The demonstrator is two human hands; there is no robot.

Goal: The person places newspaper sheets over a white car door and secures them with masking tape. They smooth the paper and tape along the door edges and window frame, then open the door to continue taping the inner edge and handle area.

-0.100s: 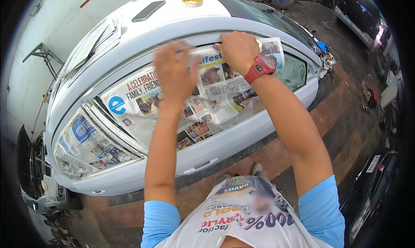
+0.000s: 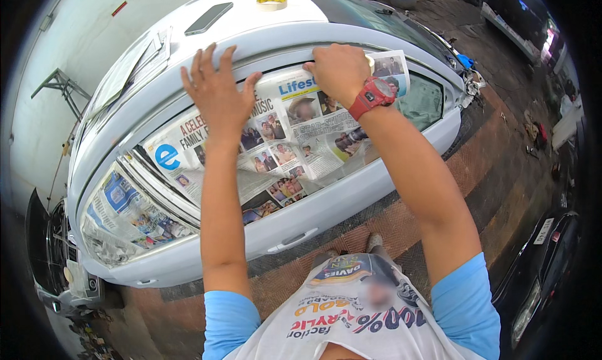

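Observation:
A printed newspaper sheet (image 2: 295, 143) covers the front side window of a pale grey car (image 2: 351, 203). My left hand (image 2: 219, 100) is open, fingers spread over the upper window frame, its palm over the sheet's top edge. My right hand (image 2: 342, 71), with a red watch (image 2: 374, 96) on the wrist, is closed at the sheet's top edge farther right. Its thumb points left along the frame. A pale rounded edge pokes out beyond its knuckles; what the fingers hold is mostly hidden. The sheet's right end stands loose past this hand.
On the roof lie a roll of masking tape (image 2: 271, 4), a dark flat phone-like object (image 2: 209, 19) and folded papers (image 2: 128, 71). Newspaper (image 2: 135, 209) also covers the rear side window. A metal stand (image 2: 66, 87) is at the left, a dark car (image 2: 536, 278) at lower right.
My left hand has moved left and up from the sheet to the window frame, its fingers spreading. My right hand stays nearly in place at the top edge.

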